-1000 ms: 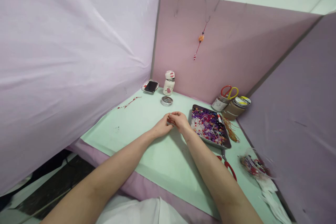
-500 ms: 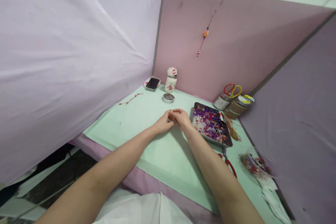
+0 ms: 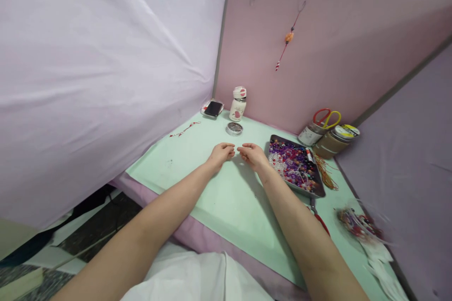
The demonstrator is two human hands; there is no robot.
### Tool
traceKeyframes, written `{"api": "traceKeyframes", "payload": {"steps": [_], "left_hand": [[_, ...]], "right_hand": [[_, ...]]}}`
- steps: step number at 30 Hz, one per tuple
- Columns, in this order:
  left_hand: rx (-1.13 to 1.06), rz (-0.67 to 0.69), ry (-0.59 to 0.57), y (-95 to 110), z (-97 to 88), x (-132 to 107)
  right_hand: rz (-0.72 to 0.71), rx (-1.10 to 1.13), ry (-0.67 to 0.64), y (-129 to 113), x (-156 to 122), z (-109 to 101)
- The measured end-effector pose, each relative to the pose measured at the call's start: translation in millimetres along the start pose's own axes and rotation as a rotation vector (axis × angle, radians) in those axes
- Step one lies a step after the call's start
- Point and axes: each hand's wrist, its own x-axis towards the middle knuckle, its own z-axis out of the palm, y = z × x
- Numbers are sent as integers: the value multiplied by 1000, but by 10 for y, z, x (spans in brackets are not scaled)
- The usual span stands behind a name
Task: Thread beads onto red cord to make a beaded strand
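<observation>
Over the middle of the pale green table mat (image 3: 219, 207), my left hand (image 3: 221, 153) and my right hand (image 3: 253, 154) face each other with a small gap between the fingertips. The fingers of each hand are curled together in a pinch. Whatever they hold, if anything, is too small to make out. Just beyond the hands stands a small round clear container (image 3: 234, 128) with dark contents. To the right of my right hand sits a dark tray of beads (image 3: 296, 164), mostly purple, red and clear.
A white bottle (image 3: 238, 106) and a phone (image 3: 213, 108) stand at the back. At left lies a red-and-white beaded string (image 3: 185, 129). Scissors (image 3: 326, 118) stand in a jar beside a brown jar (image 3: 330, 145). Red-handled scissors (image 3: 320, 220) lie partly behind my right forearm. A beaded cord (image 3: 288, 37) hangs on the pink wall.
My hands were touching at the fingertips and have drawn slightly apart. The whole view has shifted, so the table things appear further right.
</observation>
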Motion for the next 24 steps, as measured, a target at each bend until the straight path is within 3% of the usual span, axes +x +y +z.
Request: {"api": "traceKeyframes", "payload": {"steps": [13, 24], "left_hand": [[-129, -160, -82, -1, -27, 167], [-234, -274, 36, 107, 14, 288]], "right_hand": [[-57, -138, 31, 10, -15, 28], [-108, -171, 16, -15, -13, 1]]}}
